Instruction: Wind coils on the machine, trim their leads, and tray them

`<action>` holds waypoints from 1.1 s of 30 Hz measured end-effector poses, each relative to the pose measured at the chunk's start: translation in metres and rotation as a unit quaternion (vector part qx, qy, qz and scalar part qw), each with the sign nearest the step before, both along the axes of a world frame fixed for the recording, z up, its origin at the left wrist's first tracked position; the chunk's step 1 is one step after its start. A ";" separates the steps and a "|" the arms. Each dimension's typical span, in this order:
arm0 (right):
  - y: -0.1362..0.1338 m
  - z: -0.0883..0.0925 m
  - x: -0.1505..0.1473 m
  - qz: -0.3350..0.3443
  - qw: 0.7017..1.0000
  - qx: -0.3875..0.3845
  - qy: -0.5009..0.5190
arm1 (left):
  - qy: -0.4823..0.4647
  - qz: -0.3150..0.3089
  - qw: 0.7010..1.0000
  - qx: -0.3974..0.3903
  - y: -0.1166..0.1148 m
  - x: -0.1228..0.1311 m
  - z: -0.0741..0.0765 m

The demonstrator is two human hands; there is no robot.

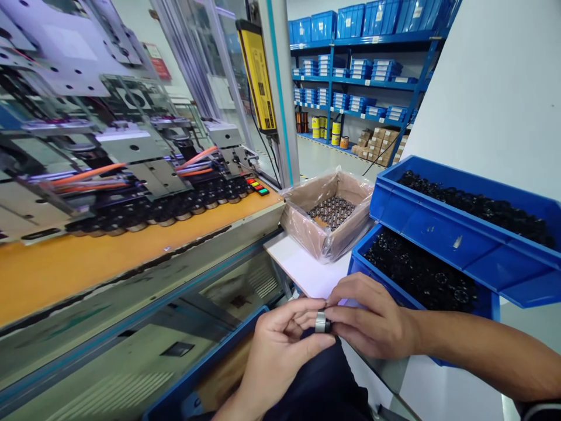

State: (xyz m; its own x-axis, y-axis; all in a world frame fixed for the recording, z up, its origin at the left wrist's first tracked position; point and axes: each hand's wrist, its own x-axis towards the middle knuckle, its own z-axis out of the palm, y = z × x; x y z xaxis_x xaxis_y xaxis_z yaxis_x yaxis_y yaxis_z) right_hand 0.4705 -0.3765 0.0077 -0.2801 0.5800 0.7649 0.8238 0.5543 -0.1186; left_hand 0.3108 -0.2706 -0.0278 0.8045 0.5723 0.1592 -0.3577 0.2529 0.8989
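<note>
A small silver metal ring with ridged sides is held between the thumb and fingers of my left hand. Against the ring's right side sits a black piece, pinched by the fingertips of my right hand. My fingers cover part of both pieces, so I cannot tell how far they are joined. Both hands meet in front of my lap, just left of the lower blue bin, which holds many black plastic parts.
An upper blue bin of black parts rests above the lower one. A plastic-lined cardboard box holds many metal parts. At left, a machine stands over an orange worktop with a row of black-topped pieces. Blue shelves stand behind.
</note>
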 end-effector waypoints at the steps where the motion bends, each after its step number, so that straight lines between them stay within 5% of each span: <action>1: 0.001 -0.001 0.000 0.000 1.000 0.009 -0.010 | -0.003 -0.004 1.000 -0.003 0.000 0.000 0.000; 23: 0.002 -0.004 0.001 -0.010 1.000 0.020 -0.020 | 0.006 0.013 1.000 -0.024 0.000 0.000 -0.015; 33: 0.004 -0.010 0.000 -0.008 0.998 0.026 -0.064 | 0.094 -0.080 0.990 -0.065 0.013 -0.006 0.002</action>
